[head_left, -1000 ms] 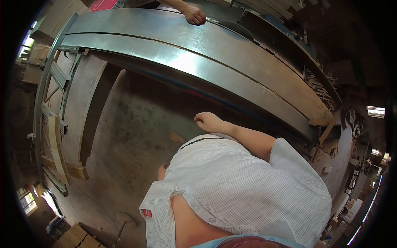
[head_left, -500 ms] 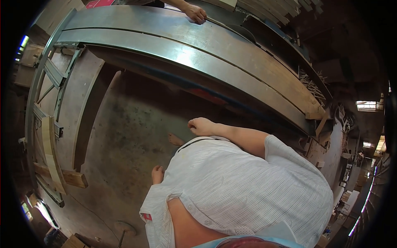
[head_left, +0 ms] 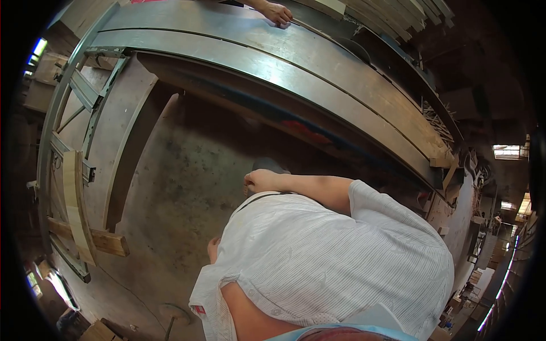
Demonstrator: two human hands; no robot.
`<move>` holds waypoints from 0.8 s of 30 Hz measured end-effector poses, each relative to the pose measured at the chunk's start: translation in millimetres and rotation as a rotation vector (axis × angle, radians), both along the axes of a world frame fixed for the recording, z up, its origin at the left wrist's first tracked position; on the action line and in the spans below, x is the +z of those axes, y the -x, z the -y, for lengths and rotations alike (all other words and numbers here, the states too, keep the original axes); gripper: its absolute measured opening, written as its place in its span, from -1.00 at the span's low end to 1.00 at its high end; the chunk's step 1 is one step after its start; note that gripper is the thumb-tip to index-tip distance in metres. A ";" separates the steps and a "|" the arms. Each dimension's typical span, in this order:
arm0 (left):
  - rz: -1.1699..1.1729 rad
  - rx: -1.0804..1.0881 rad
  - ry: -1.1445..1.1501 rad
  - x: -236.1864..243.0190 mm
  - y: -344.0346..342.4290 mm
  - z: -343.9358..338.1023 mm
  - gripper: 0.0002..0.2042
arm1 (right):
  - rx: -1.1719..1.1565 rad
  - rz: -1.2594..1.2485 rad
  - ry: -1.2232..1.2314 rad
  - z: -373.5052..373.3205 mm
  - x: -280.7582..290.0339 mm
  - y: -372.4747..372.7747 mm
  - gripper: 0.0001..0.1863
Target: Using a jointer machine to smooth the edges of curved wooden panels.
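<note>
My right hand [head_left: 263, 181] hangs in front of my belly, its fingers loosely curled, and nothing shows in them. Just past it, a dark rounded shape [head_left: 270, 165], perhaps a foot, shows near the floor. My left hand [head_left: 213, 250] is by the left edge of my striped shirt [head_left: 335, 256]; the cloth hides most of it, so its fingers cannot be made out well. Neither hand touches the long metal machine table [head_left: 227, 51] ahead. Over that table's far side another person's hand [head_left: 277, 14] grips the end of a thin strip.
A metal frame [head_left: 48, 142] joins the table at the left, with wooden boards [head_left: 79, 204] across it. Stacked planks [head_left: 381, 17] lie beyond the table, and thin wood scraps [head_left: 438, 122] at its right end. A round-based stand [head_left: 173, 312] is on the floor.
The view has shifted, so the table sits higher and further right. My right hand has moved left and slightly down. My left hand is more hidden by the shirt; the bare foot is gone from sight.
</note>
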State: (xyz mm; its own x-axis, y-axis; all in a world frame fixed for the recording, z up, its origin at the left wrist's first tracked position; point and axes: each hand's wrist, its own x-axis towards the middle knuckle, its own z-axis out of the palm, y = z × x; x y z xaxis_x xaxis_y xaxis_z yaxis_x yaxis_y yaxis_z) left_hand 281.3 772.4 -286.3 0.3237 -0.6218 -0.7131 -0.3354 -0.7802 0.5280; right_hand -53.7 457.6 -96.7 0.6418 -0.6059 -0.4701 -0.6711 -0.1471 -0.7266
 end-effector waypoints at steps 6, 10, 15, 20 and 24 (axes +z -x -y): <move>-0.029 0.073 0.019 -31.9 -28.8 -11.6 -0.58 | 0.050 -0.033 -0.057 19.0 8.4 -38.2 -0.71; -0.051 0.103 0.004 -49.3 -46.2 4.8 -0.57 | 0.062 -0.031 -0.031 37.8 -4.4 -64.8 -0.73; 0.002 0.194 -0.051 -29.3 -50.1 -4.8 -0.56 | 0.255 0.030 -0.092 65.2 -15.8 -119.7 -0.72; -0.102 0.422 -0.096 120.6 -33.8 114.2 -0.58 | 0.316 0.027 -0.054 122.7 -19.1 -162.2 -0.74; -0.088 0.591 -0.149 132.3 -58.7 115.9 -0.58 | 0.334 0.067 -0.114 162.0 5.2 -222.2 -0.71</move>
